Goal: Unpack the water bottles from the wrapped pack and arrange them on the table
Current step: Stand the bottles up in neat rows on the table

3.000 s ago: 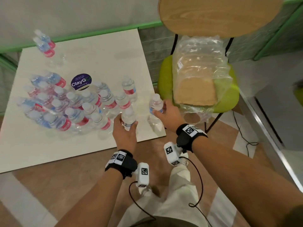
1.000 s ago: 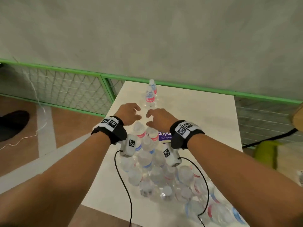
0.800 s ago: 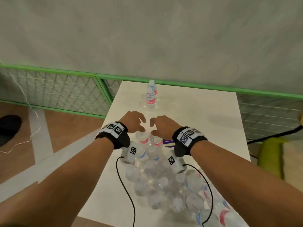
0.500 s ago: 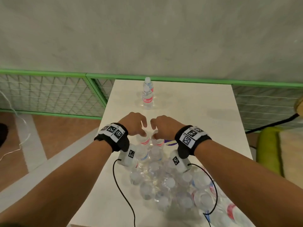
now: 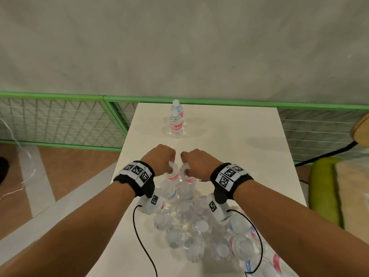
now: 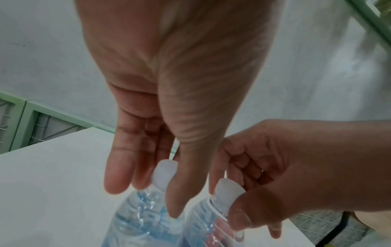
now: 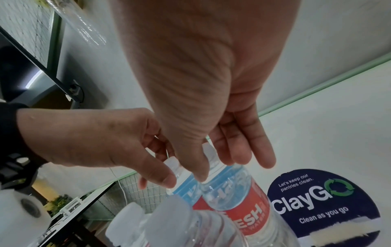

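Left hand (image 5: 159,159) pinching one bottle's cap (image 6: 164,173) | right hand (image 5: 196,163) pinching the neighbouring cap (image 6: 227,188) | two bottles (image 5: 176,122) stand arranged at the table's (image 5: 239,166) far end | many clustered bottles (image 5: 199,226) left, seemingly early

place: office pantry or break area | evidence: round "ClayGo" sticker (image 7: 323,205) on white tabletop (image 5: 229,126), just right of the right grip, reads "Let's keep our pantries clean" | beyond the grips: plain grey wall (image 5: 179,47), green-framed mesh panels (image 5: 56,118) | right of grips: lime-green chair (image 5: 323,188) | left: wood-tone floor (image 5: 65,162)
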Demonstrator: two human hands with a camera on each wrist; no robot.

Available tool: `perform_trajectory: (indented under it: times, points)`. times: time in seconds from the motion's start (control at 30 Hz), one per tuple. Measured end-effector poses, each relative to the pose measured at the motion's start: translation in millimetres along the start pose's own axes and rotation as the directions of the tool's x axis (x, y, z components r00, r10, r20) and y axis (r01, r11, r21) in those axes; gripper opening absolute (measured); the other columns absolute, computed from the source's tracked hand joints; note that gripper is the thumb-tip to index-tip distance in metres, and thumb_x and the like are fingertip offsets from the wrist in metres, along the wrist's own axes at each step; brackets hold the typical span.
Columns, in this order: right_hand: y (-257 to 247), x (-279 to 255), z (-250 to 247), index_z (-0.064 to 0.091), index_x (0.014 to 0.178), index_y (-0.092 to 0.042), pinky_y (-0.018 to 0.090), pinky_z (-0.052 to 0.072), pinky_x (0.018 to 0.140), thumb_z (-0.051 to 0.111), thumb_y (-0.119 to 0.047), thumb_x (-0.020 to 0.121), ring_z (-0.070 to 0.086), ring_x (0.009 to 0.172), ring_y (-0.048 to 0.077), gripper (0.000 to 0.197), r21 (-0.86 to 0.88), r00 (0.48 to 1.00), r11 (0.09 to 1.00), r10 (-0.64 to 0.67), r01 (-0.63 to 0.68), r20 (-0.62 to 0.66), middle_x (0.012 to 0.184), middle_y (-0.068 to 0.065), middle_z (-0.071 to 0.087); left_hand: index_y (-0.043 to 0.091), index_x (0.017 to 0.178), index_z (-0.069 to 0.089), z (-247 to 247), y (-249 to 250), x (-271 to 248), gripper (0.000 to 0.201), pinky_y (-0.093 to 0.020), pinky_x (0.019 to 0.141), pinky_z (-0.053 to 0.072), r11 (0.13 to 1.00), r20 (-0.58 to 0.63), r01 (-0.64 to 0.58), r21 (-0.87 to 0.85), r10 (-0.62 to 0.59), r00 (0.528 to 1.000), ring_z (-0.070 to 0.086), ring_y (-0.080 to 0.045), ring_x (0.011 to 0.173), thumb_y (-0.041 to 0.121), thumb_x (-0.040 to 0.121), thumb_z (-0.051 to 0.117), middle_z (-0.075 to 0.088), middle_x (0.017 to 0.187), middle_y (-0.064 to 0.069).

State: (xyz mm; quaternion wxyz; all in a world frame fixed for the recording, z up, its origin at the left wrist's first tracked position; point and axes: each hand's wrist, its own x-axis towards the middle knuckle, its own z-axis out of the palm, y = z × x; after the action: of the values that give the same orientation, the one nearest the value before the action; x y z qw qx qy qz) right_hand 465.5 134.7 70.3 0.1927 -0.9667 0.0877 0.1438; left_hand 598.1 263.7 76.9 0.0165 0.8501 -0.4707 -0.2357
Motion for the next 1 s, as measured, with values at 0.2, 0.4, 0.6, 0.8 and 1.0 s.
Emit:
perform_trajectory:
  times: [0.2,0.4,0.6,0.8,1.0]
  points:
    - [2.4,-0.5,3.9,0.05,0.104,-0.01,0.032,0.037,0.058,0.064,-0.023,0.087,0.056,0.074,0.028,0.026,0.036,0.999,0.999,-0.013,0.014,-0.043,0.086,0.008,0.056,0.024,0.079,0.059,1.2,-2.6,6.0,0.019,-0.024,0.058,0.041,1.0,-0.001,-0.021,0.007,0.021,1.0,0.058,-0.015,0.071,0.019,0.068,0.075,0.056,0.08,0.007]
    - [3.8,1.9,4.1,0.049,0.099,-0.012,0.035,0.042,0.058,0.064,-0.024,0.085,0.057,0.072,0.028,0.024,0.045,0.998,0.999,-0.006,0.009,-0.059,0.084,0.008,0.059,0.024,0.078,0.061,2.3,-5.2,11.4,0.017,-0.025,0.059,0.045,0.998,0.004,-0.065,0.001,0.065,0.998,0.058,-0.015,0.07,0.022,0.067,0.074,0.058,0.078,0.007]
    - [18.9,7.6,-6.6,0.045,0.092,-0.017,0.037,0.044,0.06,0.064,-0.028,0.085,0.056,0.071,0.028,0.022,0.078,0.994,0.997,0.023,-0.015,-0.105,0.079,0.004,0.056,0.02,0.081,0.068,-21.9,-3.0,26.0,0.015,-0.028,0.062,0.051,0.99,-0.026,-0.133,-0.036,0.132,0.991,0.06,-0.015,0.069,0.023,0.069,0.076,0.064,0.076,0.006]
    - [47.8,22.2,-30.4,0.05,0.1,-0.016,0.031,0.036,0.058,0.063,-0.033,0.086,0.055,0.072,0.027,0.026,0.098,0.967,0.993,0.088,-0.066,-0.24,0.08,0.003,0.056,0.015,0.088,0.073,-88.3,15.0,85.0,0.011,-0.023,0.062,0.042,0.971,-0.167,-0.237,0.04,0.24,0.956,0.059,-0.015,0.074,0.018,0.077,0.071,0.067,0.081,0.002]
    - [71.0,65.5,-41.0,0.053,0.105,-0.014,0.037,0.052,0.068,0.063,-0.032,0.089,0.061,0.078,0.027,0.026,0.174,0.917,0.97,0.223,-0.173,-0.332,0.09,0.007,0.065,0.015,0.099,0.076,-111.1,19.8,171.1,0.021,-0.028,0.071,0.05,0.976,-0.236,-0.216,0.034,0.218,0.947,0.063,-0.019,0.085,0.016,0.077,0.075,0.071,0.095,-0.002]
